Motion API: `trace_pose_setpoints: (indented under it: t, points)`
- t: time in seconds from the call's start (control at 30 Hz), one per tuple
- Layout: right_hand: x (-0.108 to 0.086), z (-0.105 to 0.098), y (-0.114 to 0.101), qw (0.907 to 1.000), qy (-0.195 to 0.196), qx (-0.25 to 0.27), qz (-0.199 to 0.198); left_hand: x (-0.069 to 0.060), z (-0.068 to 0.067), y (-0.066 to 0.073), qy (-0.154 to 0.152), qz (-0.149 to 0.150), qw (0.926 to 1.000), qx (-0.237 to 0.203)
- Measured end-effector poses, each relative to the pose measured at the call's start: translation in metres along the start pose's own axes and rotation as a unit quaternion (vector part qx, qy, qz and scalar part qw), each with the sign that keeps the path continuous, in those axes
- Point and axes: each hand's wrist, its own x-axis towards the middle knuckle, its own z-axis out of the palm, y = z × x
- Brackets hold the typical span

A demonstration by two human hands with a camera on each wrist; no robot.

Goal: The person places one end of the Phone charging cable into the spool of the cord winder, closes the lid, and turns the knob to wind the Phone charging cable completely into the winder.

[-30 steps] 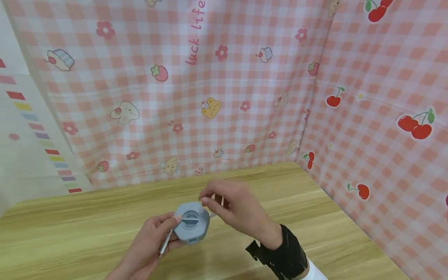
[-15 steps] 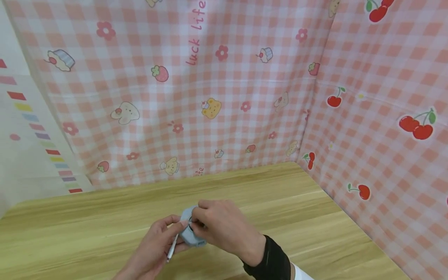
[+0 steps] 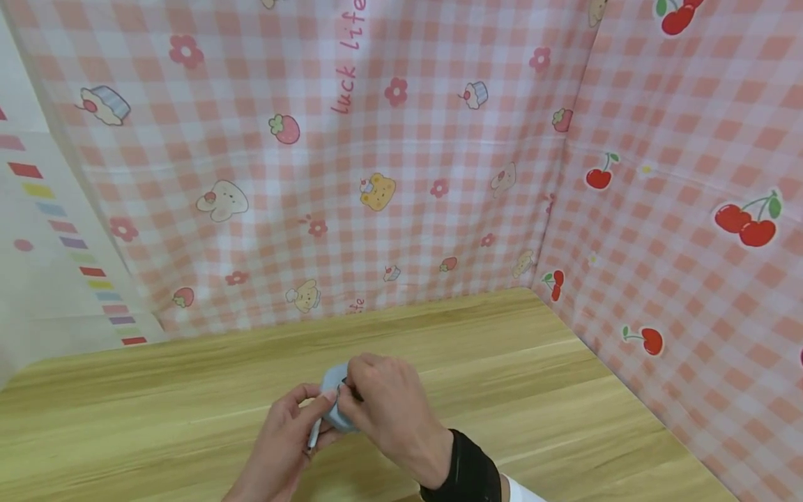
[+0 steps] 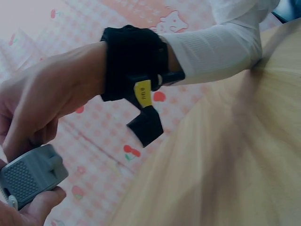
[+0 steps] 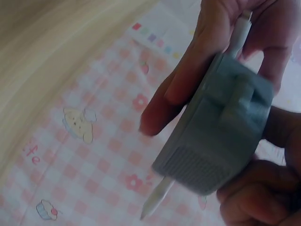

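Note:
A grey-blue, many-sided cable winder [image 3: 332,380] is held up over the table between both hands. My left hand [image 3: 279,436] grips its left edge, thumb on the front face. With curled fingers my right hand [image 3: 392,411] pinches the middle of that face, hiding the round knob there. White cable ends stick out at two sides: a plug with a metal tip [image 5: 240,35] and a tapering white end [image 5: 157,197] in the right wrist view. The winder's ribbed side [image 4: 23,181] faces the left wrist camera.
A wood-grain table [image 3: 188,411] lies under the hands. Pink checked cloth [image 3: 326,174] hangs behind it and along the right side. A black band [image 3: 467,467] wraps the right wrist.
My right hand has come from the winder's right side onto its front face and now pinches the middle. The winder has turned edge-on, while my left hand keeps its grip.

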Motion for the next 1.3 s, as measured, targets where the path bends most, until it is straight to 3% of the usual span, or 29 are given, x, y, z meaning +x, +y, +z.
trace_pose_setpoints:
  t: [0.13, 0.27, 0.4, 0.53, 0.6, 0.67, 0.8, 0.93, 1.1, 1.3]
  points:
    - [0.001, 0.000, -0.001, 0.9994, -0.019, 0.016, 0.026, 0.000, 0.003, -0.003, 0.017, 0.007, 0.9998, -0.009]
    - [0.008, -0.009, 0.016, 0.9905, -0.091, 0.103, -0.003, 0.001, -0.001, -0.001, 0.020, 0.003, 0.9998, -0.002]
    - [0.017, -0.027, 0.040, 0.9720, -0.119, 0.169, -0.112, 0.003, -0.009, 0.005, -0.027, -0.016, 0.9995, 0.007]
    - [0.021, -0.037, 0.049, 0.9453, -0.118, 0.168, -0.254, 0.003, -0.017, 0.012, -0.096, -0.045, 0.9941, 0.025]
    - [0.021, -0.038, 0.048, 0.9330, -0.132, 0.155, -0.297, 0.002, -0.020, 0.014, -0.124, -0.057, 0.9901, 0.032]
    - [0.020, -0.038, 0.045, 0.9274, -0.150, 0.137, -0.314, 0.002, -0.021, 0.015, -0.151, -0.069, 0.9853, 0.039]
    - [0.017, -0.037, 0.039, 0.9215, -0.174, 0.102, -0.332, 0.003, -0.023, 0.014, -0.213, -0.090, 0.9725, 0.030]
    - [0.014, -0.035, 0.036, 0.9117, -0.199, 0.093, -0.347, 0.002, -0.024, 0.011, -0.257, -0.092, 0.9619, 0.011]
    - [0.013, -0.031, 0.035, 0.9075, -0.195, 0.080, -0.363, 0.002, -0.022, 0.008, -0.273, -0.096, 0.9573, -0.008]
    - [0.014, -0.025, 0.037, 0.9211, -0.117, 0.006, -0.371, 0.001, -0.021, 0.013, -0.252, -0.083, 0.9640, -0.018]
